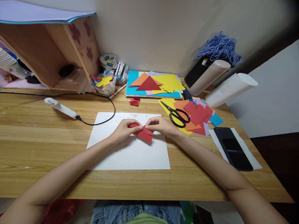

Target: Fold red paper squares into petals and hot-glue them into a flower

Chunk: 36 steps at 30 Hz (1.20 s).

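Red paper [145, 135] is over the white sheet [130, 158]. The left hand [123, 131] and right hand [161, 126] pinch it, each grip closed on its top edge, maybe to press folds flat. The scissors [172, 109] lie right of the sheet, maybe for easy reach.

Bare hands [141, 128] and bare forearms, with no sleeves visible along them. At the waist, faded blue denim [116, 212] with seams, belt loops and a darker centre line. Over its middle lies a rounded piece of light green cloth [147, 218], plain, without visible markings.
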{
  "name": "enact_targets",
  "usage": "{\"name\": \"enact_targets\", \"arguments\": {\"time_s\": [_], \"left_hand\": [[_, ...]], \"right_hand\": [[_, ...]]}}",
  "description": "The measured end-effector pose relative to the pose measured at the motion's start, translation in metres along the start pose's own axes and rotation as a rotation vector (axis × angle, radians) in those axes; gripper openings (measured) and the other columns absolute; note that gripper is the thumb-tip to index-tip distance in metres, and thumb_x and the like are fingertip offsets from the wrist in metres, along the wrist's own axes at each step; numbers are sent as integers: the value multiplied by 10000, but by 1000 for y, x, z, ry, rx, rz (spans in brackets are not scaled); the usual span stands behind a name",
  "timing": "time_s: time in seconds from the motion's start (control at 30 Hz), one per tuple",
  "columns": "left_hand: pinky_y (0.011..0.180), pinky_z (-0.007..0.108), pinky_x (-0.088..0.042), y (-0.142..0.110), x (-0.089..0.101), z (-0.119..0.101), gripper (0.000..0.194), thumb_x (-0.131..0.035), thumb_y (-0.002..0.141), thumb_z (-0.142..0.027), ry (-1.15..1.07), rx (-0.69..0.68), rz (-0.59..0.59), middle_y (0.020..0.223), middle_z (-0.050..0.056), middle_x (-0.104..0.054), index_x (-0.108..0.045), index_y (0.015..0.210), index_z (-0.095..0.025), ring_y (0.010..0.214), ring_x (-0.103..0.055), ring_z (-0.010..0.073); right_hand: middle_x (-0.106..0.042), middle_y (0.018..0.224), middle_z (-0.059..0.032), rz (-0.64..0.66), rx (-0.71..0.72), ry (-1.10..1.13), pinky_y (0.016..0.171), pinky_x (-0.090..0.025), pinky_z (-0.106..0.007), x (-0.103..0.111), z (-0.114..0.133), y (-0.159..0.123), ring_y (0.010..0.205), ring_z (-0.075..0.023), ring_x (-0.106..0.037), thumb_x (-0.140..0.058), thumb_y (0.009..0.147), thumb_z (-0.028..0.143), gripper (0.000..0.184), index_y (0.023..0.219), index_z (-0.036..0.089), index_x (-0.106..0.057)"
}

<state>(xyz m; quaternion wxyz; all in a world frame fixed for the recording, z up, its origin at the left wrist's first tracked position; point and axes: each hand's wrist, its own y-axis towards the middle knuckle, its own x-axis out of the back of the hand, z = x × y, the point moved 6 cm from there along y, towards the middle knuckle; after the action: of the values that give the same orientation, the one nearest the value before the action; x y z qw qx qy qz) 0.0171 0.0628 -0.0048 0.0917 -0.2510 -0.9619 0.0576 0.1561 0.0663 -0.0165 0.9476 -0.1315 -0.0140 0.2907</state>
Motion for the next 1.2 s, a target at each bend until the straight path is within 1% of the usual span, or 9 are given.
{"name": "enact_targets", "arguments": {"time_s": [0.27, 0.37, 0.5, 0.67, 1.0, 1.2], "left_hand": [[639, 231, -418, 0, 2, -1, 245, -569, 728, -376, 41, -30, -45, 727, 31, -625, -632, 748, -141, 691, -546, 144], [642, 234, -421, 0, 2, 0, 248, -574, 723, -378, 32, -34, -47, 727, 34, -631, -639, 747, -140, 686, -549, 142], [633, 241, -428, 1, 1, 1, 283, -577, 715, -404, -2, -15, -54, 731, 44, -637, -645, 754, -132, 677, -553, 146], [614, 247, -429, 0, 2, 3, 314, -597, 696, -425, -6, 13, -76, 726, 54, -642, -650, 775, -126, 670, -557, 154], [638, 242, -423, 1, -1, 0, 266, -585, 716, -396, -24, -19, -26, 741, 41, -635, -632, 765, -138, 675, -560, 143], [629, 235, -418, 0, 1, 0, 287, -579, 721, -416, 24, -12, -57, 753, 42, -646, -641, 775, -140, 679, -564, 146]], "right_hand": [[-555, 595, 18, -46, 9, -10, 561, -387, -220, -1, 4, -1, 553, -78, -480, -674, 658, 314, 186, 680, 137, -620], [-549, 595, 23, -48, 10, -7, 555, -384, -218, -2, 5, -2, 548, -75, -475, -675, 657, 311, 186, 662, 141, -598], [-550, 626, 21, -34, 16, 19, 568, -391, -220, -2, 5, -2, 569, -77, -484, -675, 659, 310, 183, 694, 144, -606], [-549, 651, 15, -53, 31, 21, 567, -396, -220, 0, 5, -2, 573, -78, -493, -667, 673, 301, 173, 718, 144, -609], [-551, 649, 21, -59, 67, 8, 578, -404, -233, -4, 6, -2, 574, -88, -495, -649, 677, 301, 165, 723, 156, -587], [-550, 644, 25, -80, 87, 2, 574, -398, -231, -3, 4, -2, 568, -87, -500, -633, 703, 311, 161, 736, 161, -585]]}}
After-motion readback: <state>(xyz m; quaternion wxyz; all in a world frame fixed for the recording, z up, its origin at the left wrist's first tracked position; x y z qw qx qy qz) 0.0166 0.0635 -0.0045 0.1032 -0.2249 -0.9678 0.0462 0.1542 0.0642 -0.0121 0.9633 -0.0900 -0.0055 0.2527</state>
